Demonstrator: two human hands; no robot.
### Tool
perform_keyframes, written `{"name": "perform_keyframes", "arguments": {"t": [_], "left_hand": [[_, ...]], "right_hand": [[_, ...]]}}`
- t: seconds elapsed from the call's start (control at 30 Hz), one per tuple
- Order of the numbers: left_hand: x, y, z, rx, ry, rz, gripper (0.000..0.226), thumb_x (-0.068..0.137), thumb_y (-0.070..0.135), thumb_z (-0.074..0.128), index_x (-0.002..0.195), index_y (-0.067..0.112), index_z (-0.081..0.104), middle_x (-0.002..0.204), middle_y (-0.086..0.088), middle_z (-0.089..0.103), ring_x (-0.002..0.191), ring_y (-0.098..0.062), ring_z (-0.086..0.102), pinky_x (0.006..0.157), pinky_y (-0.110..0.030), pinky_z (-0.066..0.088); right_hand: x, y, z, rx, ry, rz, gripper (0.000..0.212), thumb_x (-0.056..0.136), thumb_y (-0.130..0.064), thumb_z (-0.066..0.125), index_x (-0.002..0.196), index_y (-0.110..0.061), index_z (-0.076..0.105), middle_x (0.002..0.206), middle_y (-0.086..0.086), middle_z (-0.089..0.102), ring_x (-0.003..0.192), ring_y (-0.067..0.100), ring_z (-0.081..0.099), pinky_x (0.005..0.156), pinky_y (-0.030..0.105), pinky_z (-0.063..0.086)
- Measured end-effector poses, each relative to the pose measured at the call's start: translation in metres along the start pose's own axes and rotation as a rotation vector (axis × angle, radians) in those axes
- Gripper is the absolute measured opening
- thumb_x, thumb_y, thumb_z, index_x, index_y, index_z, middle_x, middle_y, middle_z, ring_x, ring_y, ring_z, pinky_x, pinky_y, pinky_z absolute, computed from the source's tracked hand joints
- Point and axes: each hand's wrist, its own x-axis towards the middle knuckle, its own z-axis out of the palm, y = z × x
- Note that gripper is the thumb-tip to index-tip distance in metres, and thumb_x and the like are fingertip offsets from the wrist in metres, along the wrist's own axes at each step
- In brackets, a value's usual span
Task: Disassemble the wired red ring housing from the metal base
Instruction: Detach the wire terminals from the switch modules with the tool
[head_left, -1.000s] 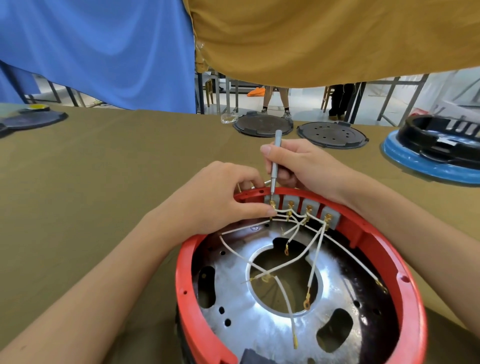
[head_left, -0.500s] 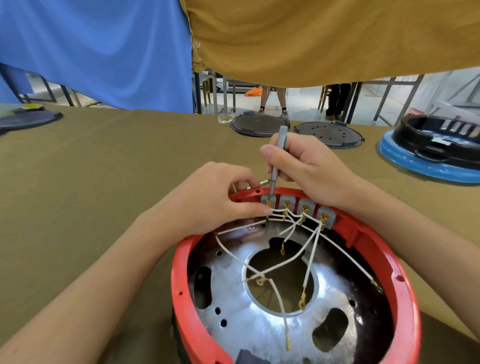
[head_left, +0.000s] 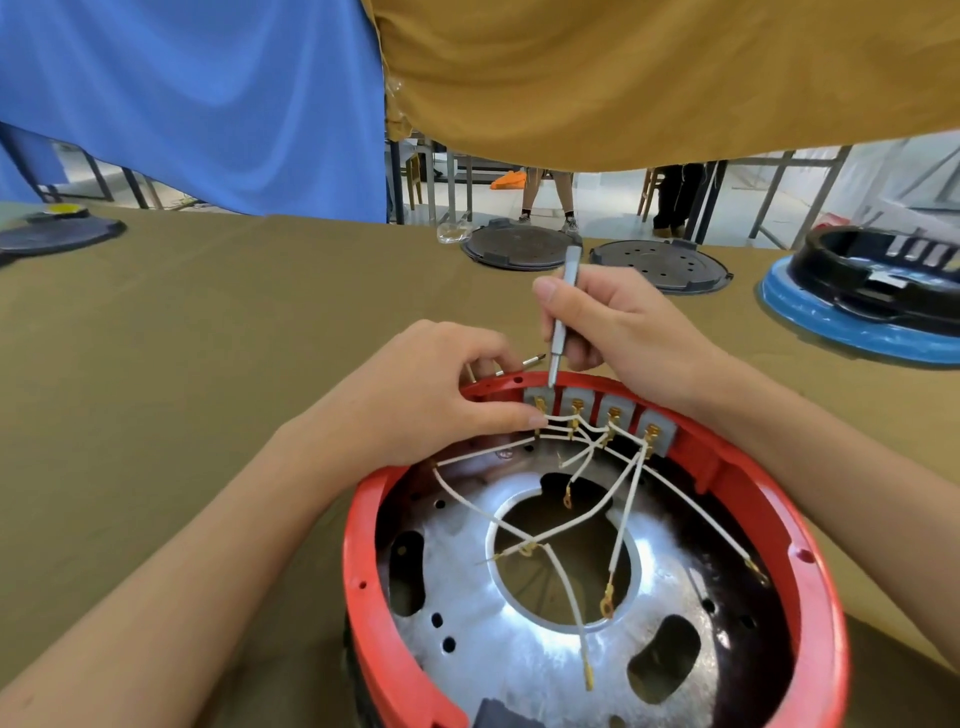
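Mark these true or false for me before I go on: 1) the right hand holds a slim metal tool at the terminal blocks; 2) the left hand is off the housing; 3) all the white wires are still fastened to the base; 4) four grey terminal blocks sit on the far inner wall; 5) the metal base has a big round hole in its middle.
1) True: the right hand holds the slim metal tool, tip at the leftmost of the terminal blocks.
2) False: the left hand rests on the red ring housing rim, fingertip by the first terminal.
3) False: several white wires end loose.
4) True.
5) True: the metal base has one.
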Motion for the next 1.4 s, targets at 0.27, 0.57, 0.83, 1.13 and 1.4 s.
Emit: {"name": "perform_keyframes", "arguments": {"t": [0.27, 0.57, 0.83, 1.13, 1.4], "left_hand": [[-0.001, 0.002, 0.0, -0.003, -0.017, -0.003, 0.037, 0.071, 0.063, 0.067, 0.094, 0.034, 0.069, 0.071, 0.016, 0.067, 0.069, 0.0, 0.062, 0.061, -0.012, 0.044], [0.0, -0.001, 0.001, 0.005, -0.002, 0.002, 0.035, 0.073, 0.063, 0.07, 0.091, 0.034, 0.069, 0.071, 0.014, 0.067, 0.068, -0.004, 0.061, 0.063, -0.024, 0.049], [0.0, 0.0, 0.001, 0.001, -0.014, 0.014, 0.034, 0.073, 0.063, 0.068, 0.091, 0.035, 0.068, 0.072, 0.014, 0.067, 0.066, -0.004, 0.06, 0.064, -0.023, 0.047], [0.0, 0.0, 0.0, 0.019, -0.011, 0.014, 0.038, 0.072, 0.065, 0.067, 0.094, 0.034, 0.069, 0.071, 0.017, 0.065, 0.07, 0.0, 0.06, 0.06, -0.012, 0.041], [0.0, -0.001, 0.0, 0.023, 0.0, 0.021, 0.038, 0.072, 0.065, 0.068, 0.092, 0.033, 0.069, 0.072, 0.015, 0.066, 0.071, -0.002, 0.059, 0.064, -0.019, 0.046]], "right_hand": [[-0.003, -0.004, 0.001, -0.076, 0.01, -0.109, 0.03, 0.104, -0.02, 0.049, 0.076, -0.012, 0.056, 0.063, -0.004, 0.052, 0.055, 0.006, 0.048, 0.055, 0.014, 0.04], [0.004, 0.001, -0.001, 0.022, -0.069, 0.084, 0.035, 0.104, -0.03, 0.047, 0.076, -0.013, 0.058, 0.056, -0.002, 0.048, 0.052, 0.011, 0.042, 0.052, 0.017, 0.037], [0.009, 0.006, 0.001, 0.097, -0.131, 0.254, 0.038, 0.102, -0.039, 0.049, 0.072, -0.018, 0.058, 0.053, -0.007, 0.047, 0.045, 0.006, 0.042, 0.048, 0.013, 0.039], [0.003, 0.003, 0.0, 0.137, -0.022, 0.086, 0.037, 0.105, -0.029, 0.047, 0.076, -0.008, 0.059, 0.053, -0.003, 0.046, 0.05, 0.011, 0.04, 0.051, 0.017, 0.037], [0.003, 0.005, 0.0, 0.114, -0.013, 0.048, 0.035, 0.104, -0.028, 0.049, 0.078, -0.007, 0.06, 0.055, -0.003, 0.048, 0.052, 0.011, 0.041, 0.052, 0.017, 0.037]]}}
